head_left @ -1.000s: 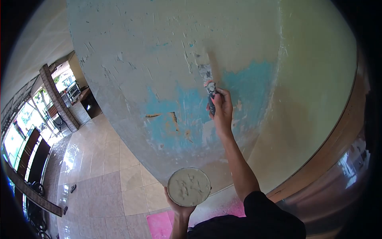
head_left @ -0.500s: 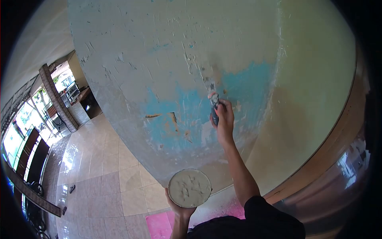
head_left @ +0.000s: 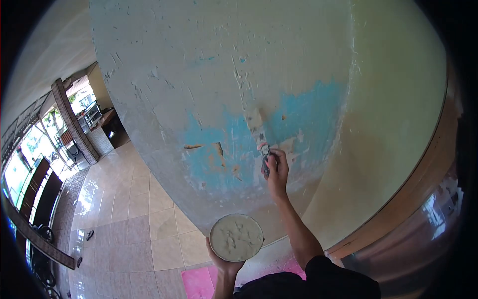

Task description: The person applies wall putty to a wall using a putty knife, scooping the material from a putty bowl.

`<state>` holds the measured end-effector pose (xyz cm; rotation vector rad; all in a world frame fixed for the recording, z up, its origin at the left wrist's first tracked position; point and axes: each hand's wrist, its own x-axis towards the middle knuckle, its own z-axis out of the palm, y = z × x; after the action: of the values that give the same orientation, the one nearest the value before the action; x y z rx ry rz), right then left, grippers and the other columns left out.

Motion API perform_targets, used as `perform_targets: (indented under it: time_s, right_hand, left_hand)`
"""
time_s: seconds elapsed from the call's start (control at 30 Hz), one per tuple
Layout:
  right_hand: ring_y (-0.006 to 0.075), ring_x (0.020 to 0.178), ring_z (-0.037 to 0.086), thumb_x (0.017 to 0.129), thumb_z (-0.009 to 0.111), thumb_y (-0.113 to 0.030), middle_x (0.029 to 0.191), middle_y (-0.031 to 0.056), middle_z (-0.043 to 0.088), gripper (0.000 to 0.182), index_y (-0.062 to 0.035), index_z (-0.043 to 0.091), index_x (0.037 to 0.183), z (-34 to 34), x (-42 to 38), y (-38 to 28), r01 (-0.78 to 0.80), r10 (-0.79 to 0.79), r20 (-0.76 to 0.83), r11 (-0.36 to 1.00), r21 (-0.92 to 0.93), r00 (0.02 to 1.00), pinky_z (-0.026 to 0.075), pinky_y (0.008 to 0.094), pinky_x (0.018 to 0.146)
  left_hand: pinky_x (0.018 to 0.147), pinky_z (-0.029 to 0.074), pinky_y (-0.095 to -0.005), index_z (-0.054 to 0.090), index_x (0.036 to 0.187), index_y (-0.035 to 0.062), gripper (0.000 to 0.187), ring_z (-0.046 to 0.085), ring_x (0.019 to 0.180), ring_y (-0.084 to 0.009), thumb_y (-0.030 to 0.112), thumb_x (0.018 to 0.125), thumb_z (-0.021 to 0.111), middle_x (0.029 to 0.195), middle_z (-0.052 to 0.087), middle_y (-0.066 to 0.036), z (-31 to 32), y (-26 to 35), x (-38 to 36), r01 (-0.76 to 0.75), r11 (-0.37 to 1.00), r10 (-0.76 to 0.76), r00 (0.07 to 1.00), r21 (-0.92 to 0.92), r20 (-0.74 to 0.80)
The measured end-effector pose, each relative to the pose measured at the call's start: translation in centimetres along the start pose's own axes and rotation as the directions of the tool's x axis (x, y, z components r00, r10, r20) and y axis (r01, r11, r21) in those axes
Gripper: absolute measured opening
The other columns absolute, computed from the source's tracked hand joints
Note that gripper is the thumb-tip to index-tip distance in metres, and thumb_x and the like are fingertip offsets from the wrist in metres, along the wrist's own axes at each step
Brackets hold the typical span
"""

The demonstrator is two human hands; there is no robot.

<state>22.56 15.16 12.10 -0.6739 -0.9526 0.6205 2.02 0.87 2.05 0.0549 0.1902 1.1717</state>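
Note:
My right hand (head_left: 277, 172) grips the dark handle of a putty knife (head_left: 256, 123), its blade pointing up against the wall. Greyish putty is smeared over the blade and its neck. Behind it, the wall (head_left: 294, 55) carries grey filler above a bare blue patch (head_left: 308, 107), with ridges of putty running upward from the blade. Low at the centre, my left hand (head_left: 226, 264) is wrapped round the underside of a round tub of putty (head_left: 236, 238), tilted so that its lumpy surface faces me. Most of the left fingers are hidden beneath the tub.
Cracked, broken plaster (head_left: 218, 148) shows left of the knife. A tiled floor (head_left: 129, 209) stretches off to the left, with sandals (head_left: 89, 234) on it. Near my feet lies a pink surface (head_left: 199, 284). At the right edge stands a brown wooden panel (head_left: 398, 207).
My right hand has drawn the putty knife downward along the wall, and more of the blade now shows. The tub in my left hand has barely moved.

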Motion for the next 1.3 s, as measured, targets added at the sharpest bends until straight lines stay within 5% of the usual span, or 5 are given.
perform_targets:
  time_s: [0.4, 0.5, 0.8, 0.9, 1.3]
  right_hand:
    - [0.0065, 0.071, 0.05, 0.094, 0.059, -0.009, 0.093, 0.0038, 0.056, 0.037, -0.0037, 0.044, 0.127, 2.6, 4.3, -4.1, 0.355, -0.349, 0.081, 0.932, -0.079, 0.934, 0.044, 0.0217, 0.062]
    - [0.0195, 0.084, 0.062, 0.095, 0.056, -0.009, 0.096, 0.0119, 0.059, 0.044, -0.0035, 0.041, 0.136, 3.9, 5.4, -4.2, 0.648, -0.65, 0.156, 0.645, -0.406, 0.744, 0.05, 0.0305, 0.072]
    - [0.0322, 0.079, 0.065, 0.093, 0.058, -0.01, 0.097, 0.0166, 0.058, 0.045, -0.0029, 0.043, 0.135, 2.8, 2.4, -0.3, 0.557, -0.574, 0.223, 0.511, -0.654, 0.788, 0.053, 0.038, 0.063]
    - [0.0352, 0.079, 0.065, 0.093, 0.058, -0.012, 0.1, 0.0196, 0.06, 0.047, 0.0005, 0.041, 0.134, 2.3, 2.5, -0.4, 0.66, -0.7, 0.213, 0.461, -0.593, 0.681, 0.053, 0.0388, 0.064]
    - [0.0308, 0.076, 0.066, 0.091, 0.06, -0.01, 0.093, 0.0162, 0.059, 0.047, -0.0002, 0.041, 0.134, 1.5, 1.0, 0.3, 0.543, -0.607, 0.201, 0.453, -0.707, 0.769, 0.053, 0.0361, 0.061]
  left_hand:
    - [0.109, 0.026, -0.0615, 0.038, 0.143, 0.0139, 0.078, 0.035, 0.133, -0.0351, 0.067, 0.086, 0.043, 0.145, 0.038, -0.011, 0.7, 0.1, 0.0, 0.002, 1.0, -0.002, 1.0, 0.001, 0.028]
    - [0.11, 0.027, -0.0591, 0.038, 0.143, 0.0135, 0.079, 0.036, 0.133, -0.0342, 0.067, 0.086, 0.043, 0.145, 0.039, -0.011, 0.9, 0.0, 0.0, 0.009, 0.999, -0.011, 0.999, 0.048, 0.046]
    - [0.11, 0.026, -0.0594, 0.038, 0.143, 0.0136, 0.079, 0.036, 0.133, -0.0348, 0.068, 0.085, 0.043, 0.145, 0.04, -0.012, 0.4, 0.0, 0.0, 0.003, 0.999, -0.003, 1.0, 0.051, -0.007]
    - [0.11, 0.026, -0.0596, 0.039, 0.143, 0.0137, 0.079, 0.036, 0.133, -0.035, 0.068, 0.085, 0.043, 0.145, 0.039, -0.012, 0.9, -0.1, 0.0, -0.006, 0.998, 0.005, 1.0, 0.065, 0.023]
    - [0.109, 0.027, -0.0595, 0.039, 0.143, 0.0143, 0.078, 0.036, 0.133, -0.0344, 0.068, 0.086, 0.041, 0.145, 0.039, -0.011, 0.2, 0.0, 0.1, -0.013, 0.999, 0.012, 1.0, 0.041, 0.027]
